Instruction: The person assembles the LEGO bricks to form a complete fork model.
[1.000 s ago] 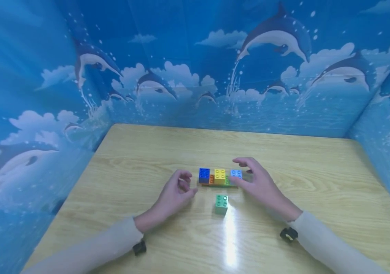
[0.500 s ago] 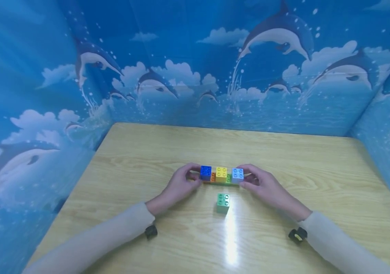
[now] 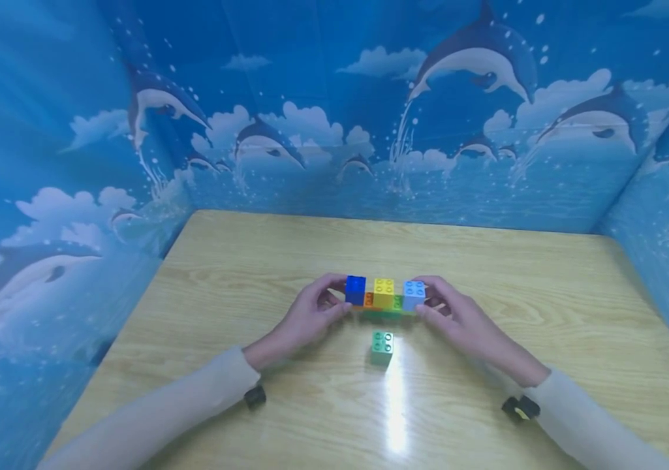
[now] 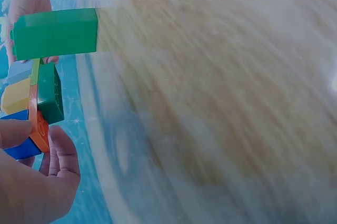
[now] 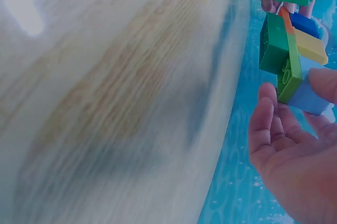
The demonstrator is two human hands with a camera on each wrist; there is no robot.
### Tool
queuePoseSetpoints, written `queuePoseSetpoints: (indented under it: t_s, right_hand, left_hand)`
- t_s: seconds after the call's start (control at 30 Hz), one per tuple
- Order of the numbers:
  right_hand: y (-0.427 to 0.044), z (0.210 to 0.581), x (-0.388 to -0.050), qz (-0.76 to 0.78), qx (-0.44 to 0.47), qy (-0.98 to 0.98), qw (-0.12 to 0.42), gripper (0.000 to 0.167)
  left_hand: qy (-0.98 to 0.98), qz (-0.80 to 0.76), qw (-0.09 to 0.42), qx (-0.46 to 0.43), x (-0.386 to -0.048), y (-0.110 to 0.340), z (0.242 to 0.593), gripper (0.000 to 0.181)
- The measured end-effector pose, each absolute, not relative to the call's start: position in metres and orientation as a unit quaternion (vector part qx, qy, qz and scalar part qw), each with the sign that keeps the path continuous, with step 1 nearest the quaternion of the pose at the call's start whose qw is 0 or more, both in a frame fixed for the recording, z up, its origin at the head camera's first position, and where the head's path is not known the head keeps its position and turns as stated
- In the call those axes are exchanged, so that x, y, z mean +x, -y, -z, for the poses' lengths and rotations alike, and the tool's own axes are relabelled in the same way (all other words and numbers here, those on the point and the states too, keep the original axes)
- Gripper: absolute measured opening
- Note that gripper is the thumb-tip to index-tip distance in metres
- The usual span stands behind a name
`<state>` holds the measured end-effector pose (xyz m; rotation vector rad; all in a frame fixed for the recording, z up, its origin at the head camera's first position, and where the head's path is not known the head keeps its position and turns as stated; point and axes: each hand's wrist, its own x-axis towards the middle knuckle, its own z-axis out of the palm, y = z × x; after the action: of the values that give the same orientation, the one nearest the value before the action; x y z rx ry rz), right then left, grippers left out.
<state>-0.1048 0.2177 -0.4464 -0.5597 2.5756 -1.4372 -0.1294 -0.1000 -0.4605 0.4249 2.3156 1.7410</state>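
Observation:
A joined toy-brick build hangs between both hands just above the table. Along its top sit a dark blue brick (image 3: pixel 355 291), a yellow brick (image 3: pixel 384 294) and a light blue brick (image 3: pixel 414 296). Beneath them run an orange piece (image 4: pixel 40 130) and a lime green piece (image 5: pixel 288 81), with a dark green brick (image 5: pixel 274 45) underneath the middle. My left hand (image 3: pixel 309 312) pinches the dark blue end, and my right hand (image 3: pixel 457 314) pinches the light blue end. Nearer me, a separate green block (image 3: pixel 382 348) stands upright on the table.
The wooden table (image 3: pixel 240 261) is bounded at the back and sides by a blue dolphin-print curtain (image 3: pixel 311 130). A strip of glare (image 3: pixel 395 411) lies on the wood in front of the green block.
Both hands have closed in on the build's ends and taken hold of it. It has risen off the table, showing the dark green brick below. The separate green block has stayed put.

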Motion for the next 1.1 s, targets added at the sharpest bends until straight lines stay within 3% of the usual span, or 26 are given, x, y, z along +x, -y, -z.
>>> queuePoseSetpoints:
  t_s: [0.43,1.1]
  right_hand:
    - [-0.217,0.432,-0.085,0.461,-0.218,-0.86,-0.01,0.048]
    - [-0.215,0.425,-0.059,0.459,-0.253,-0.85,-0.044,0.048]
  left_hand:
    - [-0.796,-0.563,0.073,0.208,-0.116,0.106,0.444,0.06]
    - [-0.784,-0.574,0.081,0.223,-0.087,0.116,0.43,0.059]
